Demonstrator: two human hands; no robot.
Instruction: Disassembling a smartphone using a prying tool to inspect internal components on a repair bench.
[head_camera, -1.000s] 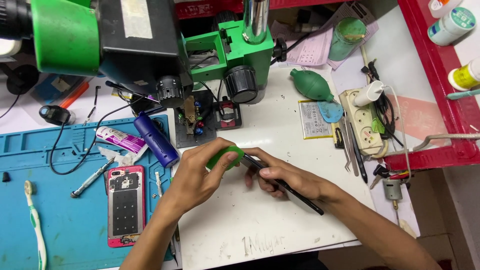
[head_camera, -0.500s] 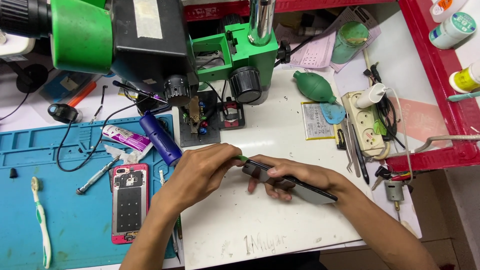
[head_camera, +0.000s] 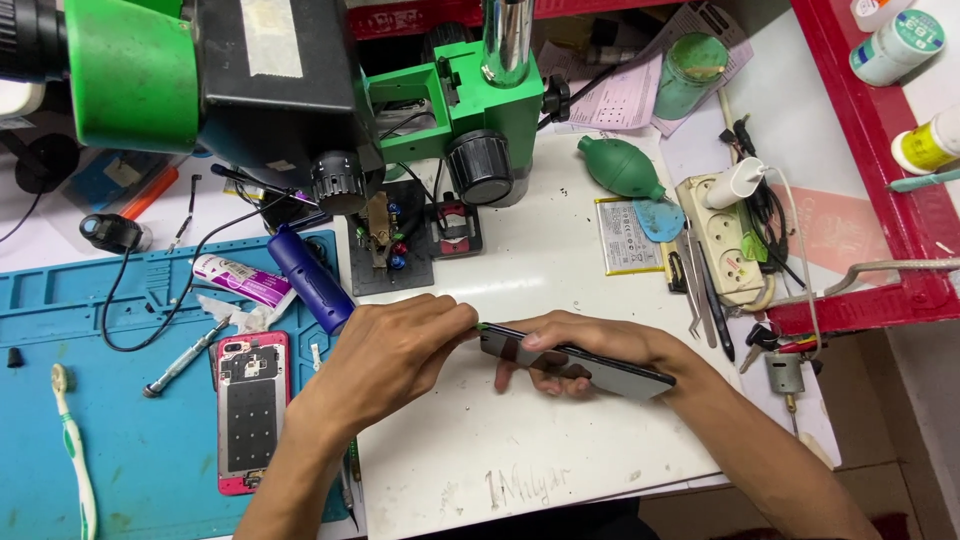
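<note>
Right hand (head_camera: 585, 350) fingers grasping dark phone (head_camera: 580, 360); left hand (head_camera: 395, 350) fingers pinching green pick (head_camera: 483, 326) at its edge

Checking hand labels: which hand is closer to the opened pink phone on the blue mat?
Left. The left hand is just right of the opened pink phone, at the mat's edge. The right hand is farther right, holding a dark phone.

white-purple tube (head_camera: 243, 279) on blue mat | label-faced flat battery (head_camera: 627, 236) (rectangular) beside green blower
</note>
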